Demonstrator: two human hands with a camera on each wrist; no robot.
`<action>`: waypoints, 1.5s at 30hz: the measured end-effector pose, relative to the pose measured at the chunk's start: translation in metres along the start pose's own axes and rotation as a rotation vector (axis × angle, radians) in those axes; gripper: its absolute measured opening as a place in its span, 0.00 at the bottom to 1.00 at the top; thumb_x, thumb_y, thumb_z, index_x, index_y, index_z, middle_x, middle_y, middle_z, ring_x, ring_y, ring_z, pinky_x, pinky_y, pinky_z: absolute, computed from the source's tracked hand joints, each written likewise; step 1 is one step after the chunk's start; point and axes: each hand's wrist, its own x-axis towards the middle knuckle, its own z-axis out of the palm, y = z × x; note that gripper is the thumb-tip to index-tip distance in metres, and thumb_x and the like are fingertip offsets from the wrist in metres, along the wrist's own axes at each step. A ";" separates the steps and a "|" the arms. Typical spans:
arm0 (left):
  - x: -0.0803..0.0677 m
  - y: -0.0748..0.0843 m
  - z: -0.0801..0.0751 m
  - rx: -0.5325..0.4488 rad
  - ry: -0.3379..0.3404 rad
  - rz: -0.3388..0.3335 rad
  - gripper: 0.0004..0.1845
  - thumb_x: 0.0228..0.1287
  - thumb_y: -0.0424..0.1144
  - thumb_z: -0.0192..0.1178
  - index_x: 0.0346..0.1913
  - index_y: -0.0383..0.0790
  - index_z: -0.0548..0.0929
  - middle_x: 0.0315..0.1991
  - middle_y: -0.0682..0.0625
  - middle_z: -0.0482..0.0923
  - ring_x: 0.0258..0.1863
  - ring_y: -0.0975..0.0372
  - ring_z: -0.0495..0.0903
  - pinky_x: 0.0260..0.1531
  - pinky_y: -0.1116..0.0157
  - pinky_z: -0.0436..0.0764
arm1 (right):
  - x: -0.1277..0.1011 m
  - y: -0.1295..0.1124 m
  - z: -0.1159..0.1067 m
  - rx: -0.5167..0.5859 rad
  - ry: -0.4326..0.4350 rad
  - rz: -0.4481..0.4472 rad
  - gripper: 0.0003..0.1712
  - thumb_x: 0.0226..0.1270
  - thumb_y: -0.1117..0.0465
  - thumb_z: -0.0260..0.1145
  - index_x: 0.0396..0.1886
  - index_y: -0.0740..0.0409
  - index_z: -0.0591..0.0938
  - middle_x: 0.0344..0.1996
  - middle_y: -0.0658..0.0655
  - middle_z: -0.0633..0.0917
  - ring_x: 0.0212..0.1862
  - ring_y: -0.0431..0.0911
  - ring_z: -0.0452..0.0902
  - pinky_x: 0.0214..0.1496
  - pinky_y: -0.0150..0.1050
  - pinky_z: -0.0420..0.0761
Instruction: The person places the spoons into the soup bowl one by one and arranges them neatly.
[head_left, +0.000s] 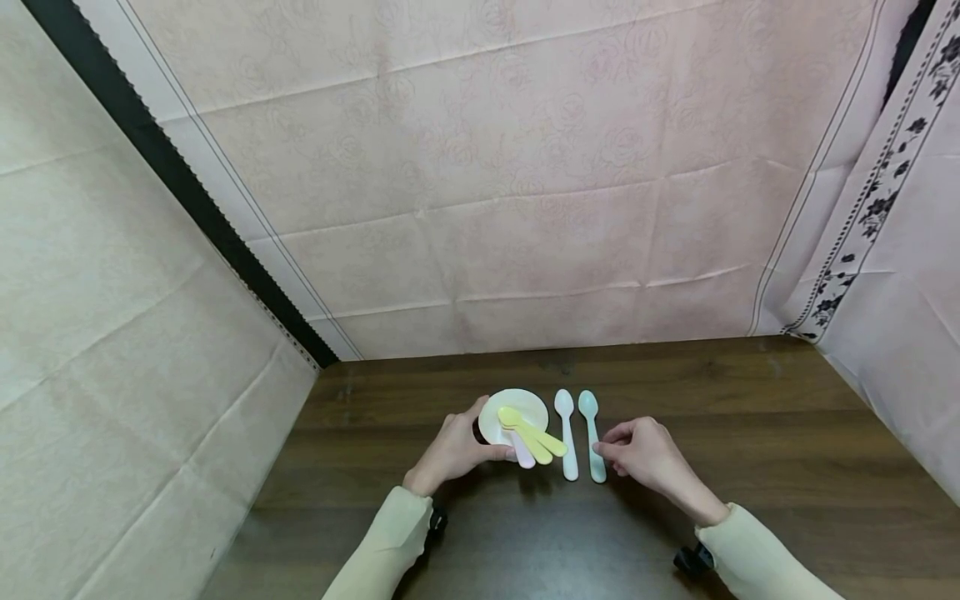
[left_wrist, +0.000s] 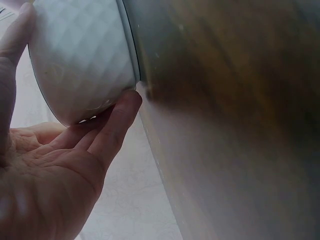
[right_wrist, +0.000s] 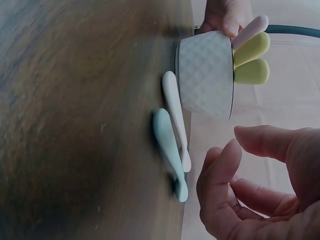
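My left hand holds a white bowl between thumb and fingers. A diamond-textured outer wall shows on the bowl in the left wrist view. Two yellow spoons and one pale pink spoon lean in it, handles over the rim toward the right. Right of the bowl a white spoon and a mint-green spoon lie side by side on the table. Close to the mint-green spoon's handle is my right hand. Its fingers are loosely bent with a gap before the thumb, holding nothing.
The dark wooden table carries the bowl and spoons. Pale patterned cloth stands behind it, with more cloth along the left and right sides.
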 end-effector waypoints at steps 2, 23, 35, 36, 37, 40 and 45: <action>0.000 0.000 0.000 -0.001 0.001 0.004 0.60 0.58 0.61 0.82 0.85 0.36 0.64 0.70 0.41 0.84 0.68 0.40 0.77 0.65 0.44 0.81 | 0.000 0.000 0.000 -0.012 0.005 0.001 0.11 0.69 0.56 0.78 0.39 0.61 0.93 0.22 0.51 0.89 0.25 0.41 0.83 0.32 0.37 0.80; 0.001 -0.001 0.001 0.009 0.000 0.031 0.59 0.59 0.61 0.82 0.84 0.35 0.65 0.68 0.42 0.86 0.64 0.46 0.81 0.62 0.48 0.82 | 0.001 0.007 0.005 -0.126 0.013 0.041 0.09 0.67 0.59 0.79 0.37 0.62 0.91 0.22 0.53 0.87 0.23 0.42 0.81 0.31 0.38 0.78; 0.002 0.000 0.000 0.012 0.000 0.012 0.60 0.59 0.61 0.82 0.85 0.35 0.64 0.68 0.41 0.86 0.66 0.43 0.79 0.63 0.47 0.81 | 0.004 0.012 0.008 -0.134 0.007 0.042 0.09 0.66 0.60 0.80 0.36 0.62 0.91 0.23 0.52 0.87 0.24 0.42 0.81 0.31 0.37 0.78; 0.001 0.000 0.001 0.010 0.001 0.013 0.60 0.59 0.60 0.82 0.85 0.35 0.64 0.68 0.41 0.86 0.65 0.43 0.79 0.63 0.46 0.81 | 0.004 0.012 0.009 -0.135 0.008 0.044 0.10 0.65 0.60 0.81 0.36 0.62 0.91 0.23 0.52 0.87 0.24 0.42 0.81 0.31 0.37 0.79; 0.001 0.000 0.001 0.011 0.001 0.013 0.60 0.58 0.61 0.82 0.85 0.35 0.64 0.68 0.41 0.86 0.65 0.43 0.79 0.64 0.46 0.81 | 0.004 0.013 0.009 -0.137 0.010 0.045 0.10 0.65 0.59 0.81 0.36 0.62 0.91 0.23 0.51 0.87 0.24 0.41 0.82 0.31 0.37 0.79; 0.001 0.000 0.001 0.010 -0.001 0.017 0.60 0.58 0.60 0.82 0.84 0.35 0.64 0.68 0.41 0.86 0.65 0.43 0.79 0.64 0.45 0.81 | 0.004 0.014 0.012 -0.140 0.013 0.049 0.11 0.64 0.59 0.82 0.36 0.63 0.90 0.23 0.51 0.87 0.24 0.41 0.82 0.31 0.37 0.79; 0.001 0.000 0.001 0.008 -0.001 0.001 0.60 0.58 0.61 0.82 0.85 0.36 0.64 0.69 0.41 0.85 0.67 0.40 0.78 0.65 0.44 0.80 | 0.005 0.013 0.014 -0.141 0.020 0.057 0.12 0.63 0.59 0.82 0.36 0.63 0.90 0.23 0.52 0.87 0.23 0.40 0.83 0.31 0.37 0.80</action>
